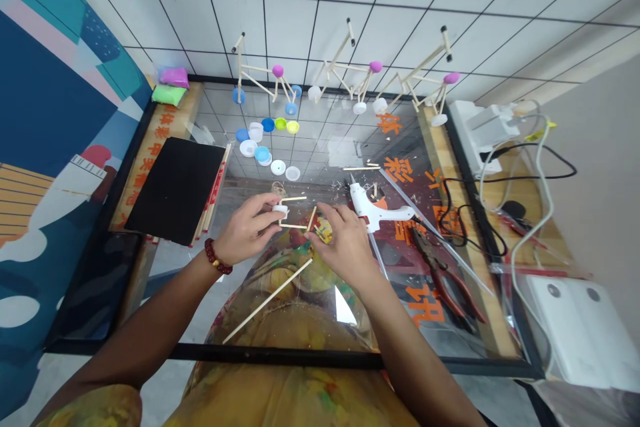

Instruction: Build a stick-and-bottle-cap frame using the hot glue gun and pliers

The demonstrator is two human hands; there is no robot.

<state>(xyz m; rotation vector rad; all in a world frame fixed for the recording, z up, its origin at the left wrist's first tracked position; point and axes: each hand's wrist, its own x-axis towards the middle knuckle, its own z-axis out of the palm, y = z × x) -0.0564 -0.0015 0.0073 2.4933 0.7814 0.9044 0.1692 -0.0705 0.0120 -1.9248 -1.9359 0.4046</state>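
My left hand (250, 228) pinches a white bottle cap (281, 212) with thin wooden sticks (294, 226) joined to it, pointing right. Opposite it, my right hand (344, 240) holds a short wooden stick (312, 219) upright between thumb and fingers, at the ends of the other sticks. Whether the short stick touches them I cannot tell. On the glass below lies a long loose stick (267, 300), slanting. A white glue gun (377, 208) lies just right of my right hand, its nozzle toward the back left.
Bottle caps (262, 154) lie behind my hands. Stick tricycle models (345, 77) stand along the tiled wall. Pliers (443, 277) and cables (467, 180) lie right; a black-covered stack (177, 190) and a phone (97, 287) lie left. A power strip (485, 133) sits back right.
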